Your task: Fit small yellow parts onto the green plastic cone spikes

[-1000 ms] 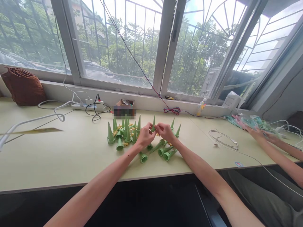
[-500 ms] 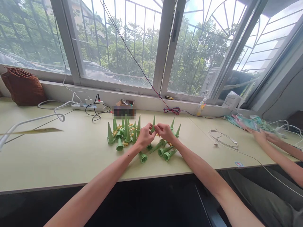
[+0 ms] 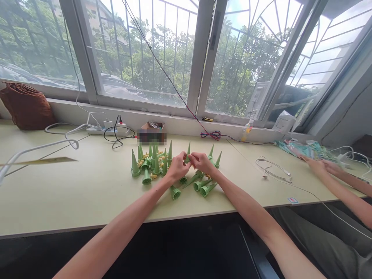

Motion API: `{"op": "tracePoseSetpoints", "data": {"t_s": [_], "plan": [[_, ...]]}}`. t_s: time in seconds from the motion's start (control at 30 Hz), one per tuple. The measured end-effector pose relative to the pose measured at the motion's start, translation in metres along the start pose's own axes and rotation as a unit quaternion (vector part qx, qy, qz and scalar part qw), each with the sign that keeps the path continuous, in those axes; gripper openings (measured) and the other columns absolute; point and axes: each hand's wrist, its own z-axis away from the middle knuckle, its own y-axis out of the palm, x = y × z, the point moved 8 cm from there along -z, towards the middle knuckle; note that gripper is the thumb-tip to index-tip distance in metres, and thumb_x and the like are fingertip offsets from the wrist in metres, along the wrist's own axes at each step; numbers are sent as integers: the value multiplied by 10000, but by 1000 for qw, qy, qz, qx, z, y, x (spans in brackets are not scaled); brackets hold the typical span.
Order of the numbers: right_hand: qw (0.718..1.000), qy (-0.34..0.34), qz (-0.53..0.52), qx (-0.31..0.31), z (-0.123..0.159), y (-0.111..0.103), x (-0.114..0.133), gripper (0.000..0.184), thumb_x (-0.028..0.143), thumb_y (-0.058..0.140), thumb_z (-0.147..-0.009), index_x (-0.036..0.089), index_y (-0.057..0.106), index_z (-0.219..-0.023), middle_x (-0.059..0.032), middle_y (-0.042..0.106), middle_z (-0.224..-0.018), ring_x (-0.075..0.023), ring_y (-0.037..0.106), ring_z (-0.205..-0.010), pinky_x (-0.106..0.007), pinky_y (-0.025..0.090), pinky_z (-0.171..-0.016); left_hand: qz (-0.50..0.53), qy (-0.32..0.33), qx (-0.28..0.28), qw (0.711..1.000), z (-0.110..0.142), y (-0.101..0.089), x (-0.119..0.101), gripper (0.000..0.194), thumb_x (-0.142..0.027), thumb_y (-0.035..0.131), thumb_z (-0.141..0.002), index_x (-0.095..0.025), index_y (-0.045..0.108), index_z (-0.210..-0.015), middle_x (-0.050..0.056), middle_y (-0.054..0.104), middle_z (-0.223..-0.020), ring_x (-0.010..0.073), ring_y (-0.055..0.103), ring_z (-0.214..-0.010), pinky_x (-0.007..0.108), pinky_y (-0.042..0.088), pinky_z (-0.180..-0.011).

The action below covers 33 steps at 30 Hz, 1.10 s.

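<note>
Near the middle of the table, a green plastic watering spike [image 3: 188, 148] points upward between my two hands. My left hand [image 3: 178, 167] is closed, its thumb and fingers pinching the lower part of the spike from the left. From the right, my right hand [image 3: 202, 162] is closed with its fingertips pressed at the same low part. A bit of yellow shows by the fingertips, too small to make out. More green spikes [image 3: 135, 166] stand upright to the left, mixed with small yellow valves [image 3: 154, 176]. Other spikes lie on their sides, among them one [image 3: 175, 193] below my left wrist.
A co-worker's hands [image 3: 318, 166] rest by teal plastic bags [image 3: 308, 150] at the right. A coiled white cable [image 3: 273, 170] lies between us. Along the window stand a power strip [image 3: 101, 131], a small box [image 3: 151, 127] and a bottle [image 3: 247, 130]. A brown bag [image 3: 26, 106] sits far left.
Both hands stay at the same spike with almost no movement. The view has shifted very slightly. The co-worker's hands have moved a little to the left.
</note>
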Motion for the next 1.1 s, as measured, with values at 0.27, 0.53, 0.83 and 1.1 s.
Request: {"op": "tracePoseSetpoints", "data": {"t_s": [0.27,0.53,0.83,1.1], "plan": [[1000,-3,-4,5,0,1,-1,430,469,413,-941,189,468,-619,33,526,-475,-85,484,-436,-204,383,-497,-4,0,4,1000,0,1,2,193,-335,559,-788,-184,443,-816,-4,524,-764,74,472,-482,218,335,-464],[1000,0,-13,8,0,2,-1,440,485,411,-941,191,467,-619,33,524,-479,-87,484,-430,-206,383,-485,-16,4,4,1000,0,2,3,190,-333,553,-798,-188,431,-814,0,524,-765,76,468,-489,219,311,-460],[1000,3,0,7,0,1,-1,450,495,402,-942,189,459,-617,32,529,-486,-83,482,-441,-205,387,-504,-19,5,2,1000,0,1,3,191,-335,547,-803,-191,422,-807,-10,507,-735,73,459,-489,209,315,-461],[1000,4,5,7,0,2,-2,456,507,399,-942,189,466,-622,29,530,-490,-85,476,-448,-209,382,-505,-14,8,0,1000,0,1,3,181,-324,553,-792,-188,436,-810,-6,527,-742,73,459,-485,212,318,-464]]}}
